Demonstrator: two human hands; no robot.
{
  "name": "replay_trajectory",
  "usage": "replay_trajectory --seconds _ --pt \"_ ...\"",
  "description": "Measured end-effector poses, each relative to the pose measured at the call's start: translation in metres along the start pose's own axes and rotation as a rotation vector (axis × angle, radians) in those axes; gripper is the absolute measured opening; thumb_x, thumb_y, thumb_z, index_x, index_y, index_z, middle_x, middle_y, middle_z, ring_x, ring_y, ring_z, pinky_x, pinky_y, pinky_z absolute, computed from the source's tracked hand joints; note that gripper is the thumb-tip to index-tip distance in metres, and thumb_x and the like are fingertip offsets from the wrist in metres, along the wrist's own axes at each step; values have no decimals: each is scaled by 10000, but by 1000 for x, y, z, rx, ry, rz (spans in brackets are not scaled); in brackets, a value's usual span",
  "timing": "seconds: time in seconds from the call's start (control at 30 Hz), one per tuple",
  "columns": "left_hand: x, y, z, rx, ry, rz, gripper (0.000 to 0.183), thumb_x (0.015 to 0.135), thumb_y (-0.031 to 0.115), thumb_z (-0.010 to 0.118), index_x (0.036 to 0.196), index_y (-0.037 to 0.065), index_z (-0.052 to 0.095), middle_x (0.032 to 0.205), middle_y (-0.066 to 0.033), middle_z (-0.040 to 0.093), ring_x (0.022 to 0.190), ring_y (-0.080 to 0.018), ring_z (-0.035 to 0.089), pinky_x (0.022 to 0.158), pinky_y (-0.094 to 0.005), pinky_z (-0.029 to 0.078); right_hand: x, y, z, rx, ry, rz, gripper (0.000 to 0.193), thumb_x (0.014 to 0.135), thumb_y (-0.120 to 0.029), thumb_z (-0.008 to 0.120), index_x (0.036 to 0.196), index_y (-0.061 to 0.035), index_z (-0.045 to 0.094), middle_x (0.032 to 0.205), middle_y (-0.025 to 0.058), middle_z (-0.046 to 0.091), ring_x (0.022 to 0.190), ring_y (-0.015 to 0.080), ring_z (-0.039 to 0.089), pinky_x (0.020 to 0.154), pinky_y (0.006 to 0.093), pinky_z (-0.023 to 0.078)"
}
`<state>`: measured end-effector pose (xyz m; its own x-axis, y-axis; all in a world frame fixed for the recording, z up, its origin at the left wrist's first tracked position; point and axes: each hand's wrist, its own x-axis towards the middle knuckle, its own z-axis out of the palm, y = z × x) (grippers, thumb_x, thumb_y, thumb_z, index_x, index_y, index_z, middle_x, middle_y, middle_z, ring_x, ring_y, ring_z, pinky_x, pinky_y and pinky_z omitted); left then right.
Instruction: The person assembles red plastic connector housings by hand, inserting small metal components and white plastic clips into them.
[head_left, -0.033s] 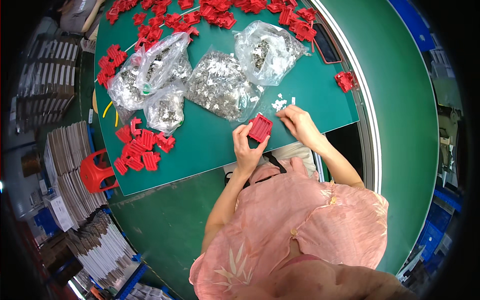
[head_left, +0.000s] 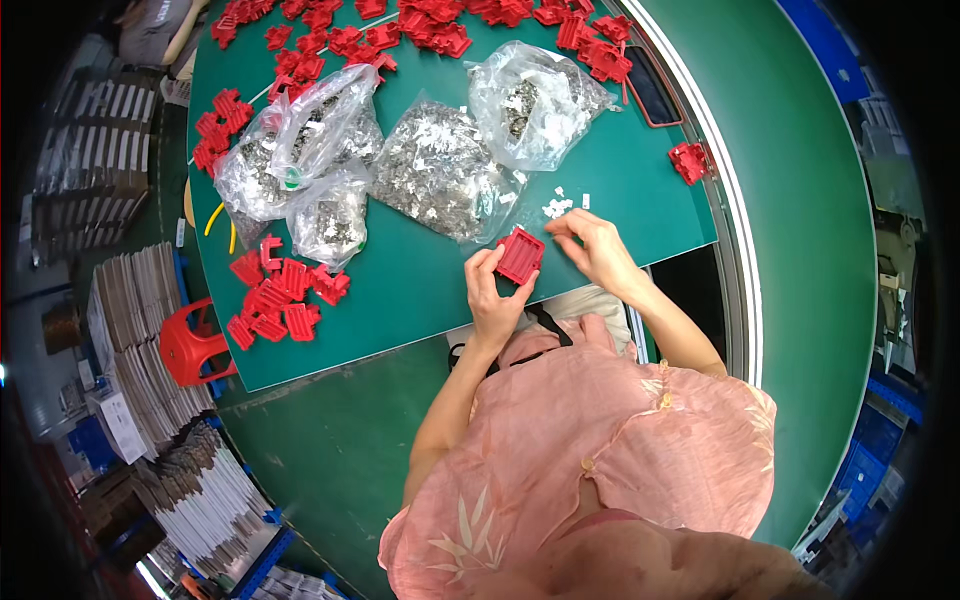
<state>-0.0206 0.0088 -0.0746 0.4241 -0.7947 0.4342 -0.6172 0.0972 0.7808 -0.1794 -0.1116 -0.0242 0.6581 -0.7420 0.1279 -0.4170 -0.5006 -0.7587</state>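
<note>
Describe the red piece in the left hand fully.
The red piece is a roughly square, plastic-looking block with parallel ridges framed by a rim. The left hand holds it between thumb and fingers, ridged face up, turned slightly askew, near the edge of the green table. Tabletop contact is unclear.

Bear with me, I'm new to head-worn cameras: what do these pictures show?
There is no machine here, just a person's two bare hands. Both pictures look down from a fisheye camera on the person's head, so straight edges bend. On the green table lie clear bags of small pieces, groups of red parts, loose white pieces and a phone. The left hand holds a red slotted block. The right hand is near the white pieces; whether it holds anything is unclear.
</note>
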Motion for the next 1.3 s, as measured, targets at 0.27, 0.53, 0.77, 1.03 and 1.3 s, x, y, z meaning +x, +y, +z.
replay_trajectory --seconds 0.27,0.53,0.77,1.03,1.3 --pt "-1 -2 0 -4 -16 52 670 682 98 876 1257 37 538 1157 -163 534 1033 -333 567 855 -409 498 24 -32 13 189 -31 139 253 811 31 650 1061 10 621 768 89 647 702 189 638 670 319 522" --pt "-2 -3 1 -22 -9 61 667 654 83 884 1238 21 570 1139 -163 561 1043 -329 570 877 -411 494 31 -31 12 119 -90 108 237 813 15 639 1047 6 609 731 108 624 659 214 624 628 337 506" --pt "-2 -8 0 -24 -17 108 661 645 68 888 1222 24 570 1142 -158 570 1031 -326 587 861 -404 508 57 9 7 383 -412 206 199 816 -66 754 971 -2 648 739 30 643 653 134 607 626 285 487" --pt "-2 -8 -1 -39 -4 87 646 651 59 884 1212 26 566 1137 -156 570 1028 -326 586 858 -398 508 72 6 2 270 -550 147 176 830 -119 761 912 -2 660 726 36 660 661 98 597 628 285 483" --pt "-3 -5 -1 -21 -37 100 647 644 73 889 1202 16 567 1139 -165 570 1024 -328 585 859 -395 510 92 -4 58 -120 -143 -234 136 778 -153 728 825 -34 680 798 125 672 731 354 668 635 443 526"
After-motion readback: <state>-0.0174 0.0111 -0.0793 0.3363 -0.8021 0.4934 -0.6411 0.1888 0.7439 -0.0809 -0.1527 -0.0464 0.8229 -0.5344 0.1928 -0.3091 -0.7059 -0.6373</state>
